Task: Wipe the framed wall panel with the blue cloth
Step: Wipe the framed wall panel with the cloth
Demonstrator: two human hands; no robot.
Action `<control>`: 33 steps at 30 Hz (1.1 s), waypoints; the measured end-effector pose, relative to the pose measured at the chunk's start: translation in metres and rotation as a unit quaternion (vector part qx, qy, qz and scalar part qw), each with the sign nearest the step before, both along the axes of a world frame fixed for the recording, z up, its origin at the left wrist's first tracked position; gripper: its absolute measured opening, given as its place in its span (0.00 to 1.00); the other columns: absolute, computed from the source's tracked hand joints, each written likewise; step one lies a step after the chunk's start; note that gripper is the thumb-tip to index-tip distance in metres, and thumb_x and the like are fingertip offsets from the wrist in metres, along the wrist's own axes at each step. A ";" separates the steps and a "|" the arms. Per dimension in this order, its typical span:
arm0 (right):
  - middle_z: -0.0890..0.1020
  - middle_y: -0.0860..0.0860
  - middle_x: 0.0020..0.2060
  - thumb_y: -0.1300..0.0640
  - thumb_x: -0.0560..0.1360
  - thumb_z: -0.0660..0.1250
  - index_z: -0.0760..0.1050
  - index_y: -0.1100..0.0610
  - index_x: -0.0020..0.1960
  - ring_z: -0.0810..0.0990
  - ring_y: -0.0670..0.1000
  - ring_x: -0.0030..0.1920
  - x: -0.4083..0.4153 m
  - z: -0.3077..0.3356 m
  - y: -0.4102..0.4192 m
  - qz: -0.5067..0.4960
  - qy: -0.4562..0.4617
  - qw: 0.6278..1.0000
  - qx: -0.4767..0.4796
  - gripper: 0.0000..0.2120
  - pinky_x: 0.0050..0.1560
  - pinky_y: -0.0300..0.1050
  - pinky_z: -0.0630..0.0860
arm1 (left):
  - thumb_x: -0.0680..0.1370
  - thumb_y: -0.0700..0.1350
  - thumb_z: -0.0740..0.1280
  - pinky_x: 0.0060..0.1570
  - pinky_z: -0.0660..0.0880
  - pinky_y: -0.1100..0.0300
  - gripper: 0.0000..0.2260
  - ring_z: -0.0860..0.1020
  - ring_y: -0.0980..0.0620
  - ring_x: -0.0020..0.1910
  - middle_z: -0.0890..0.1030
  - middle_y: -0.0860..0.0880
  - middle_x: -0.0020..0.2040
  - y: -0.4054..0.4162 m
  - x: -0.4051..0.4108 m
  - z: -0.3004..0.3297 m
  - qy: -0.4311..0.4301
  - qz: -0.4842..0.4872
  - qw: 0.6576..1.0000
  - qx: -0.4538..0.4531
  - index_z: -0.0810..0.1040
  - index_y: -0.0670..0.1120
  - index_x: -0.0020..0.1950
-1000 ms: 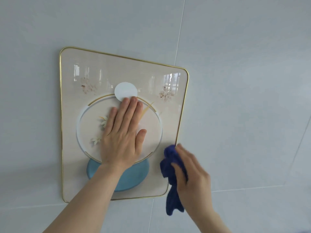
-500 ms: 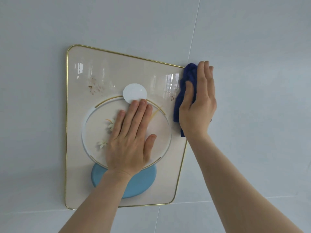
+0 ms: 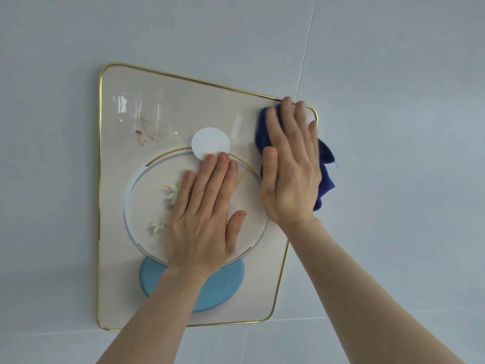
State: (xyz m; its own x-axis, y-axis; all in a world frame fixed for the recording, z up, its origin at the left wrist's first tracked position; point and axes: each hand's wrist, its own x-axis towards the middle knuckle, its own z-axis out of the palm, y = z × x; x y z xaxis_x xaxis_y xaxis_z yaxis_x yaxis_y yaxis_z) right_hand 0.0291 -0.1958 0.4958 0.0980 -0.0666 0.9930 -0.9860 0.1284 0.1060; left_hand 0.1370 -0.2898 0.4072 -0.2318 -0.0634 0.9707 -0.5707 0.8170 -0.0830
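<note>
The framed wall panel (image 3: 123,206) hangs on a pale tiled wall; it is cream and glossy with a thin gold frame, a ring design, a white disc and a blue disc. Brown specks (image 3: 147,132) mark its upper left. My left hand (image 3: 202,219) lies flat on the ring in the panel's middle, fingers together, holding nothing. My right hand (image 3: 291,169) presses the dark blue cloth (image 3: 325,177) flat against the panel's upper right corner; most of the cloth is hidden under the palm, and its loose end hangs past the right frame edge.
Pale grey wall tiles surround the panel, with a vertical grout line (image 3: 305,56) above the upper right corner and a horizontal one (image 3: 301,319) near the bottom edge. Window reflections (image 3: 122,103) glint on the panel's upper left.
My right hand carried the cloth from the panel's lower right edge up to the upper right corner, then shifted slightly inward onto the panel surface. My left hand stayed flat on the ring.
</note>
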 end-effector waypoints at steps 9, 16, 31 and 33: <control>0.72 0.62 0.77 0.57 0.86 0.56 0.74 0.61 0.75 0.67 0.63 0.81 0.008 -0.019 -0.009 -0.005 0.051 0.999 0.016 0.20 0.83 0.61 0.61 | 0.84 0.55 0.43 0.84 0.51 0.48 0.31 0.55 0.48 0.85 0.56 0.46 0.85 0.002 0.005 0.001 -0.006 -0.017 1.000 0.002 0.56 0.42 0.84; 0.73 0.58 0.77 0.58 0.85 0.61 0.76 0.57 0.75 0.68 0.60 0.80 -0.003 -0.035 -0.005 -0.041 0.099 0.994 0.027 0.19 0.83 0.58 0.62 | 0.84 0.56 0.42 0.84 0.52 0.47 0.31 0.55 0.48 0.85 0.57 0.46 0.85 0.000 0.005 0.001 -0.005 -0.019 1.000 0.002 0.56 0.42 0.84; 0.74 0.58 0.75 0.61 0.84 0.66 0.78 0.58 0.73 0.71 0.60 0.78 -0.008 -0.046 0.001 -0.059 0.129 0.989 0.027 0.17 0.81 0.59 0.68 | 0.84 0.56 0.45 0.84 0.50 0.48 0.31 0.53 0.49 0.85 0.56 0.46 0.85 -0.002 0.005 0.000 -0.012 -0.015 1.000 0.000 0.54 0.42 0.84; 0.76 0.59 0.74 0.60 0.85 0.66 0.78 0.60 0.72 0.71 0.61 0.78 -0.011 -0.043 0.002 -0.060 0.130 0.989 0.025 0.16 0.80 0.60 0.69 | 0.84 0.56 0.44 0.84 0.50 0.48 0.31 0.53 0.48 0.85 0.56 0.46 0.85 -0.002 0.005 0.000 -0.010 -0.014 1.000 -0.004 0.55 0.42 0.84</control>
